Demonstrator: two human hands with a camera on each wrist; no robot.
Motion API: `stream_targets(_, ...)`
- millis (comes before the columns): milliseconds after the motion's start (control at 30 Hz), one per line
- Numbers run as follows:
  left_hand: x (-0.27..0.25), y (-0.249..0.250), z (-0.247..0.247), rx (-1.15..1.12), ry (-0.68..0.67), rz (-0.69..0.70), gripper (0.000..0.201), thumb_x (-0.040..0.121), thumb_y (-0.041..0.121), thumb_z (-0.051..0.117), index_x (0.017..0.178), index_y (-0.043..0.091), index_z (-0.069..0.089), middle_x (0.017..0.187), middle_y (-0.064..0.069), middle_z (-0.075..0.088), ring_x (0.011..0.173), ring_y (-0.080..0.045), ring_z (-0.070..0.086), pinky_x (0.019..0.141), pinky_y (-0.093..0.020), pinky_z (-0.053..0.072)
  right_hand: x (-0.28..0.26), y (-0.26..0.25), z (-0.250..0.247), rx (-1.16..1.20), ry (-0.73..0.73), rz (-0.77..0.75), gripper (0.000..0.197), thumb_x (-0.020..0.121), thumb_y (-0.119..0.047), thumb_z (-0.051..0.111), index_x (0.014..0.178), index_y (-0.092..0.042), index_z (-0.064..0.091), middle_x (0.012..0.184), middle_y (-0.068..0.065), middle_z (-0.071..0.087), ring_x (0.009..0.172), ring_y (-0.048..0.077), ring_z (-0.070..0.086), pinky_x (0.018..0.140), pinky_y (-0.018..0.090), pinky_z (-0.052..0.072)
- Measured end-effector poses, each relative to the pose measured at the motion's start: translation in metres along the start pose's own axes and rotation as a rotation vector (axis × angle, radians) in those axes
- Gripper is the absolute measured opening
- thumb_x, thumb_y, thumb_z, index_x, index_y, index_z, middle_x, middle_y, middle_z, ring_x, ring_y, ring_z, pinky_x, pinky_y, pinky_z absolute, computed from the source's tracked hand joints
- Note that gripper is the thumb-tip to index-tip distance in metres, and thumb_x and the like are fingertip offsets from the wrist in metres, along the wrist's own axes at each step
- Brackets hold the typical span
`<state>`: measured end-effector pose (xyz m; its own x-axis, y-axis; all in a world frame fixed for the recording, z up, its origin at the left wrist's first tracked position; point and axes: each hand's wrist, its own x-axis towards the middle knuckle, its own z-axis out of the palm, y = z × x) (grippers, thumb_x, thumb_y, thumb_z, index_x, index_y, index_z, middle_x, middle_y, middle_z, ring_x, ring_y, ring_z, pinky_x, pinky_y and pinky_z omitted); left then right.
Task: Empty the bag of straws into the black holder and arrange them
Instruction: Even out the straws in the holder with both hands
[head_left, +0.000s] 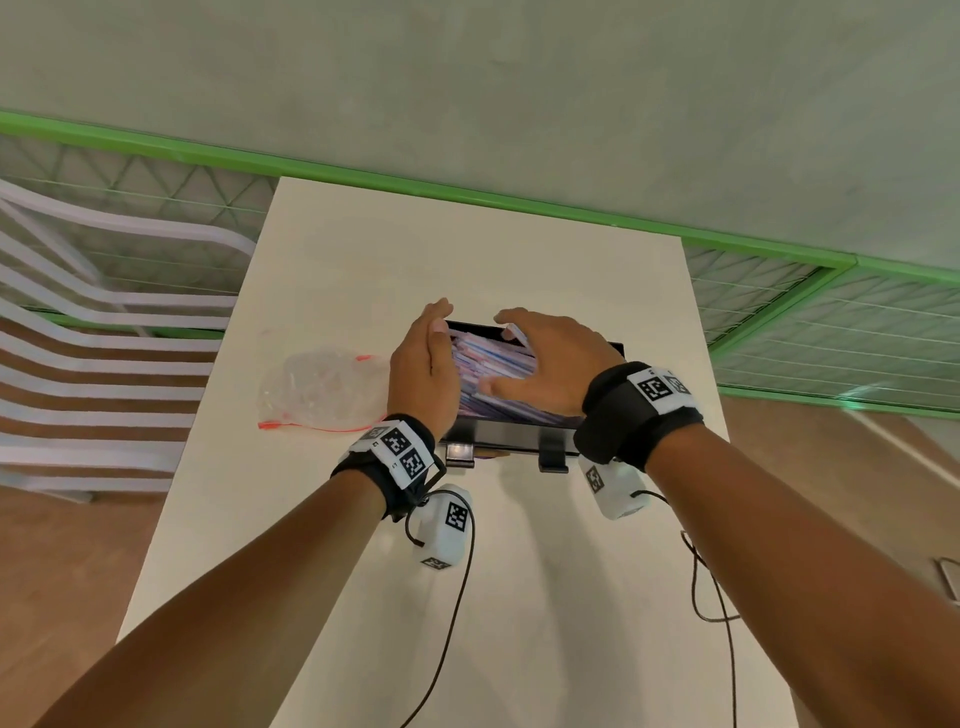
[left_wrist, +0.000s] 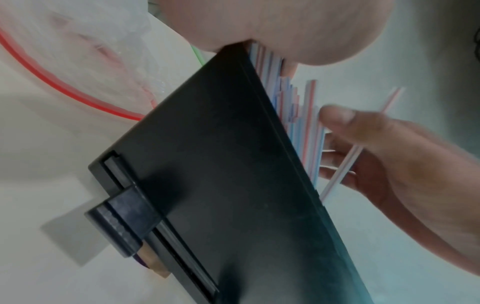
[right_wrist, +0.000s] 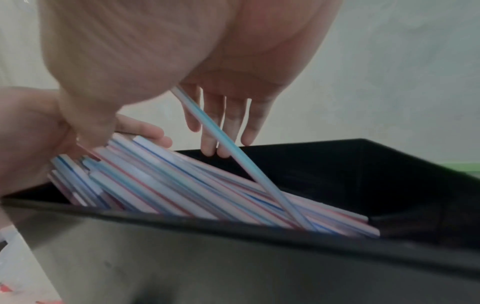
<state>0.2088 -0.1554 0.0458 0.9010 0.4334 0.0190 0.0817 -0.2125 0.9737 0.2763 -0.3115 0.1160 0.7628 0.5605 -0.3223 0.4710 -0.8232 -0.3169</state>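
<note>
Over the black holder (head_left: 519, 441), both hands flank the slanting straws (head_left: 493, 366).

White slatted chair (head_left: 104, 332) left of white table (head_left: 467, 249); green-framed mesh railing (head_left: 831, 332) behind.

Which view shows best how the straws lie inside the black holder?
Right wrist: the straws lie slanted in the black holder, one propped steeply. Head view shows them partly hidden between both hands. Left wrist shows only tips past the holder's outer wall.
</note>
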Motion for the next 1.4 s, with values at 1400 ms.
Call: stream_targets(1400, -0.004, -0.014, 0.005, 0.083, -0.035, 0.077, 0.049, 0.106, 0.033, 0.025, 0.139, 0.011, 0.055, 0.147, -0.009, 0.055, 0.139, -0.022, 0.048, 0.119, -0.04, 0.035, 0.029, -0.005, 0.041, -0.13, -0.184, -0.016, 0.061, 0.083, -0.043, 0.074, 0.129, -0.015, 0.046, 0.117, 0.01, 0.059, 0.099, 0.028, 0.058, 0.087, 0.043, 0.053)
